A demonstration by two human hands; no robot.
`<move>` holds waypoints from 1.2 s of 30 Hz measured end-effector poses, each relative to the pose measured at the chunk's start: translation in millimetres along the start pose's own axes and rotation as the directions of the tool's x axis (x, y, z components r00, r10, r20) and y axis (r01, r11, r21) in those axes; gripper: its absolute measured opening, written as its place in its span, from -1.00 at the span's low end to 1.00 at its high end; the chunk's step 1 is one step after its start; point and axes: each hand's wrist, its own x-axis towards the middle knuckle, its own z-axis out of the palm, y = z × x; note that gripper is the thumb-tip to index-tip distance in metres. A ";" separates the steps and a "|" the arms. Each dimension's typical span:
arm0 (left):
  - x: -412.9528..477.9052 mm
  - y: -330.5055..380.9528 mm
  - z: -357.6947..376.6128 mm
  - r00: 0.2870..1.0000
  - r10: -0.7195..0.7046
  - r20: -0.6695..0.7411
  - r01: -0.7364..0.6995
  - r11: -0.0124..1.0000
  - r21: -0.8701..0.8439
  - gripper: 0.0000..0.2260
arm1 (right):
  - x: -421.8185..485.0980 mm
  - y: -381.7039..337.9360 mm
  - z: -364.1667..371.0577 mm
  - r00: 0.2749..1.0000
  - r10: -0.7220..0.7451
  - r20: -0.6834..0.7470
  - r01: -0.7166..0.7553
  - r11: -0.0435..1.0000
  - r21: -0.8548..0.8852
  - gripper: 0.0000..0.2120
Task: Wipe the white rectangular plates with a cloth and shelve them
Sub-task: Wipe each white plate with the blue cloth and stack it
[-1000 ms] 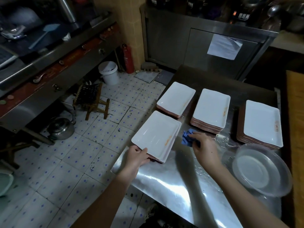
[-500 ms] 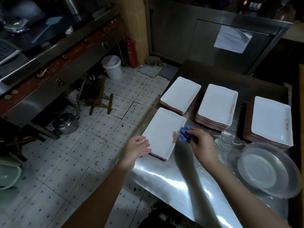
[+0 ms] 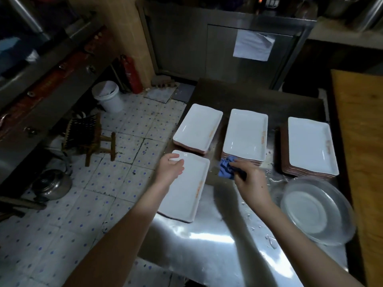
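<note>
A white rectangular plate point(image 3: 186, 189) lies flat at the left edge of the steel table point(image 3: 207, 245). My left hand point(image 3: 171, 167) hovers over or touches its far left corner with fingers loosely bent, holding nothing. My right hand point(image 3: 249, 179) grips a crumpled blue cloth point(image 3: 226, 167) just right of that plate, in front of the middle stack. Three stacks of white rectangular plates stand behind: a left stack point(image 3: 198, 128), a middle stack point(image 3: 245, 135) and a right stack point(image 3: 310, 146).
A clear round glass dish point(image 3: 317, 210) sits on the wet table at the right, beside a wooden counter point(image 3: 362, 162). On the tiled floor to the left are a small wooden stool point(image 3: 91, 139), a metal kettle point(image 3: 51, 184) and a white bucket point(image 3: 108, 96).
The near plate, tilted up in my left hand a second ago, now lies flat on the table. My left hand has slid to its far corner. My right hand with the cloth moved right, off the plate.
</note>
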 end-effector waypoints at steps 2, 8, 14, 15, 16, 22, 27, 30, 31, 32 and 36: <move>14.4 7.7 9.0 1.000 0.030 -0.009 -0.030 0.999 0.016 -0.80 | 4.4 2.0 -1.7 1.000 -0.009 -0.029 0.010 1.000 0.020 -0.65; 57.2 21.5 32.1 0.995 0.015 -0.099 -0.002 0.992 0.129 -0.81 | 17.9 8.7 1.6 0.997 0.018 -0.079 -0.011 0.997 0.083 -0.63; 79.7 30.2 48.2 0.987 0.000 -0.162 0.042 0.966 0.256 -0.68 | 26.8 12.7 5.8 0.996 0.022 -0.082 -0.015 0.996 0.089 -0.64; 82.9 32.1 49.6 0.987 -0.012 -0.161 0.060 0.952 0.301 -0.64 | 28.1 13.6 6.1 0.996 0.030 -0.079 -0.023 0.995 0.093 -0.64; 87.1 33.4 51.1 0.987 -0.017 -0.160 0.071 0.939 0.336 -0.60 | 29.3 14.5 6.2 0.997 0.039 -0.073 -0.032 0.995 0.098 -0.65; 97.6 39.4 59.8 0.977 -0.104 -0.189 0.179 0.879 0.443 -0.30 | 28.7 20.2 6.9 0.997 0.069 -0.023 -0.066 0.993 0.097 -0.67; 104.3 44.2 60.1 0.965 -0.188 -0.185 0.245 0.897 0.368 -0.26 | 29.0 24.9 7.5 0.998 0.070 -0.004 -0.070 0.994 0.082 -0.67; 105.4 48.0 55.9 0.957 -0.230 -0.179 0.262 0.947 0.183 -0.37 | 30.0 26.6 9.7 0.997 0.076 0.004 -0.076 0.994 0.084 -0.66; 105.0 48.9 52.7 0.950 -0.255 -0.180 0.276 0.956 0.102 -0.42 | 30.0 26.9 10.6 0.997 0.079 0.006 -0.079 0.993 0.087 -0.66; 106.3 47.0 48.4 0.946 -0.263 -0.190 0.277 0.959 0.056 -0.46 | 29.9 27.4 11.4 0.997 0.081 0.008 -0.082 0.993 0.090 -0.66; 99.6 37.7 34.1 0.963 -0.164 -0.211 0.178 0.983 0.049 -0.56 | 28.7 27.8 12.3 0.997 0.078 0.008 -0.078 0.993 0.087 -0.66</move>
